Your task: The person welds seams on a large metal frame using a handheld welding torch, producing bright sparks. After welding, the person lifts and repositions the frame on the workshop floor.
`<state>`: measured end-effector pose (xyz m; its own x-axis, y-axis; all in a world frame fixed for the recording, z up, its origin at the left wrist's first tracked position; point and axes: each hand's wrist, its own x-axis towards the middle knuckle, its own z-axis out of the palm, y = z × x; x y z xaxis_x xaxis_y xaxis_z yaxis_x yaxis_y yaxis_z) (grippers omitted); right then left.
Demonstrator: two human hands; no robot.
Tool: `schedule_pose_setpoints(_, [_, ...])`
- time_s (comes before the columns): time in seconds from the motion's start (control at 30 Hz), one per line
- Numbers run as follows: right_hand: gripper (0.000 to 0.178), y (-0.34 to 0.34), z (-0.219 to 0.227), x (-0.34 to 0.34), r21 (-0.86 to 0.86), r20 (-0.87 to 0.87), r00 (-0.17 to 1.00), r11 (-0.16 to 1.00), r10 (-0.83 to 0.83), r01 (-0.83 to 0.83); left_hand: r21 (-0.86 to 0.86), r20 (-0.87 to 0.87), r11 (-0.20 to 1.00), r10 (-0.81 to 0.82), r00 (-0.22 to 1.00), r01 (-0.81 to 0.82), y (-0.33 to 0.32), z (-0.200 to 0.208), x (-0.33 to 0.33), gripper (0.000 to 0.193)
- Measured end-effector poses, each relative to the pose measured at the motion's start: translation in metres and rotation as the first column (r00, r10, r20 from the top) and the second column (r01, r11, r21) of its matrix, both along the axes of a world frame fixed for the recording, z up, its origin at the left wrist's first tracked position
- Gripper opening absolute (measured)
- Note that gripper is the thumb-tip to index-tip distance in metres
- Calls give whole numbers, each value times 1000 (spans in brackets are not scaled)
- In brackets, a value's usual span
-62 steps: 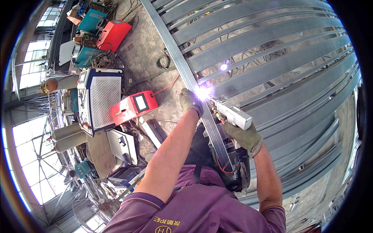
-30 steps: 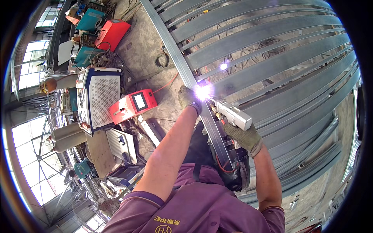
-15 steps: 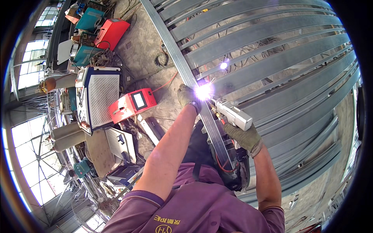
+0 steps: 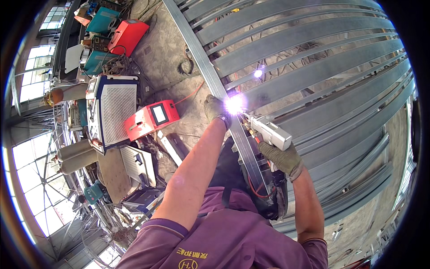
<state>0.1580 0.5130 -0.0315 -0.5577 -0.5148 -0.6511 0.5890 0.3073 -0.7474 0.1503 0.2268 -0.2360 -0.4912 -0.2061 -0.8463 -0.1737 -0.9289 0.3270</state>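
From where I stand, the right hand (image 4: 283, 159), in an olive glove, is wrapped around the handle of a silver-grey welding gun (image 4: 271, 133), though the gun's body covers some of the fingers. The left hand (image 4: 216, 110), gloved too, is against the near edge of a long steel rail (image 4: 204, 62); its fingertips are lost to me, so I can't tell if it grips. Between them a violet-white glare (image 4: 235, 104) swallows the nozzle tip and the joint on the rail. Grey steel slats (image 4: 322, 58) run off to the right, their far ends cut by the dark rim. On the left, a red wire feeder (image 4: 145, 121) and a white-and-blue cabinet (image 4: 118, 107) stand closed, insides hidden, near two gas cylinders (image 4: 76, 159), contents unseen.
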Motion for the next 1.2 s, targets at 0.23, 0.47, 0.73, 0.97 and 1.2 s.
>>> schedule_pose_setpoints(0.23, [46, 1, -2, 2, -8, 33, 999, 1000, -1, 1, 132, -59, 991, -16, 998, 24, 6, 6, -1, 81])
schedule_pose_setpoints(0.47, [45, 0, 5, 1, -2, 32, 999, 1000, -7, 7, 177, -78, 984, -20, 997, 34, 7, 9, -1, 82])
schedule_pose_setpoints(0.73, [46, 2, 7, 2, 47, 36, 999, 998, 28, -30, 198, -89, 980, -11, 996, 28, 6, 11, 0, 83])
schedule_pose_setpoints(0.97, [47, 3, 8, 2, 60, 38, 999, 998, 14, -16, 215, -94, 976, -4, 996, 24, 7, 12, 2, 84])
schedule_pose_setpoints(1.2, [45, 2, 11, 2, 42, 49, 999, 999, 18, -20, 240, -97, 971, 10, 995, 13, 8, 12, 0, 90])
